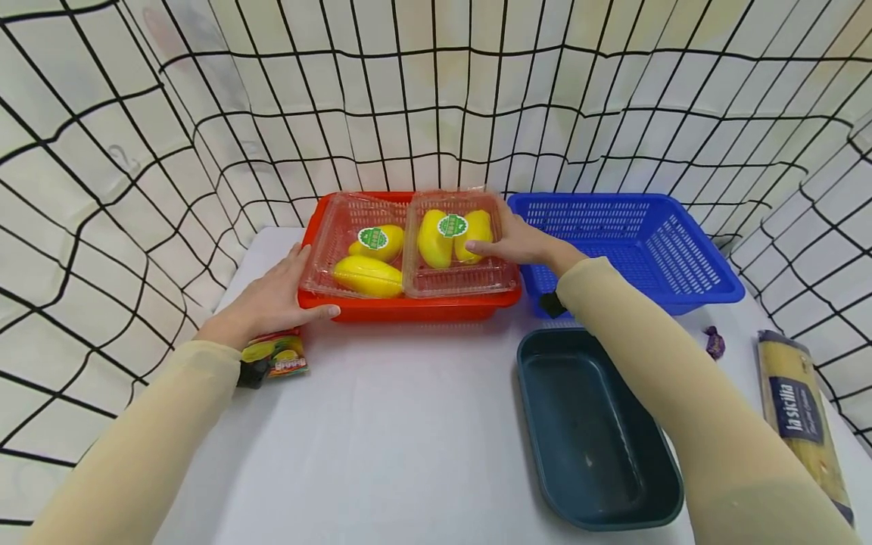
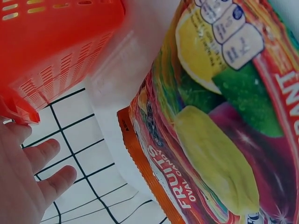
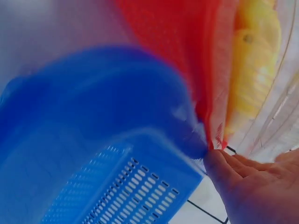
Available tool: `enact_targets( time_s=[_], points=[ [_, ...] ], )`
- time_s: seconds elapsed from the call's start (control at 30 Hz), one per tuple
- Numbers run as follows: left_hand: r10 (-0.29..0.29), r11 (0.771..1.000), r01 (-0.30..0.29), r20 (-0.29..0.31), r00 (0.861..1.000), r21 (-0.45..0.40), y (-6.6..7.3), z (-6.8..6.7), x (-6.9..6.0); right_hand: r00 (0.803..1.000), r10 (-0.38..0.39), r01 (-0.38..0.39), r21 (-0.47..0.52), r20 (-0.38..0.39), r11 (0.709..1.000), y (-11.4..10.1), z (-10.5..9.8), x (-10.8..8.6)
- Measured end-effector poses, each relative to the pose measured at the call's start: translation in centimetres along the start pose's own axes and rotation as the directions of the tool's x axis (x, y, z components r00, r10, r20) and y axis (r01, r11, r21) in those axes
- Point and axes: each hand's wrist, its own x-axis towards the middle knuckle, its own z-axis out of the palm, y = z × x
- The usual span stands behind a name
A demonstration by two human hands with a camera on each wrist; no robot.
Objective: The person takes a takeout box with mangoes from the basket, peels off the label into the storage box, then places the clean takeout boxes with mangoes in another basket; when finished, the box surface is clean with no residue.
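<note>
A red plastic basket (image 1: 409,309) holds two clear plastic boxes side by side, each with yellow mangoes inside and a green label. My left hand (image 1: 268,297) lies against the basket's left rim, thumb extended toward the front; the left wrist view shows its fingertips (image 2: 64,179) spread at the rim. On the right, my right hand (image 1: 518,236) rests at the right-hand box (image 1: 443,284), its thumb over the lid and its fingers along the right side. Those fingers (image 3: 222,163) touch the corner by the basket rim in the right wrist view.
A blue basket (image 1: 702,257) stands right of the red one. Nearer is a dark teal tray (image 1: 586,446), partly behind my right forearm. A candy bag (image 1: 289,354) lies below my left hand. A purple-wrapped sweet (image 1: 714,343) and a pasta pack (image 1: 804,409) lie far right. Black netting surrounds the table.
</note>
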Motion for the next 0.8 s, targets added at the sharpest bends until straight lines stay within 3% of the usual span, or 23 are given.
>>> enact_targets(
  time_s=[0.17, 0.33, 0.43, 0.57, 0.67, 0.8],
  points=[
    [-0.009, 1.0, 0.009, 0.008, 1.0, -0.007, 0.1, -0.1, -0.1, 0.997, 0.062, -0.062, 0.018, -0.036, 0.998, -0.6, 0.0, -0.1],
    [-0.004, 1.0, 0.004, 0.012, 1.0, -0.005, -0.1, -0.1, -0.1, 0.992, 0.087, -0.063, 0.223, -0.097, 0.973, -1.1, 0.3, 0.0],
    [-0.004, 1.0, 0.004, 0.01, 1.0, -0.001, -0.1, -0.2, -0.1, 0.981, 0.15, -0.097, 0.355, -0.124, 0.93, -1.3, 0.6, -0.1],
    [-0.009, 1.0, 0.009, 0.015, 1.0, 0.009, 0.0, -0.3, -0.1, 0.961, 0.244, -0.159, 0.465, -0.127, 0.871, -1.5, 0.8, -0.3],
    [-0.012, 1.0, 0.012, 0.022, 1.0, 0.011, 0.1, -0.3, -0.1, 0.956, 0.271, -0.178, 0.52, -0.108, 0.836, -1.5, 0.8, -0.3],
    [-0.015, 1.0, 0.015, 0.021, 1.0, 0.0, 0.1, -0.2, -0.2, 0.949, 0.305, -0.193, 0.628, -0.075, 0.754, -1.5, 0.6, -0.3]
  ],
)
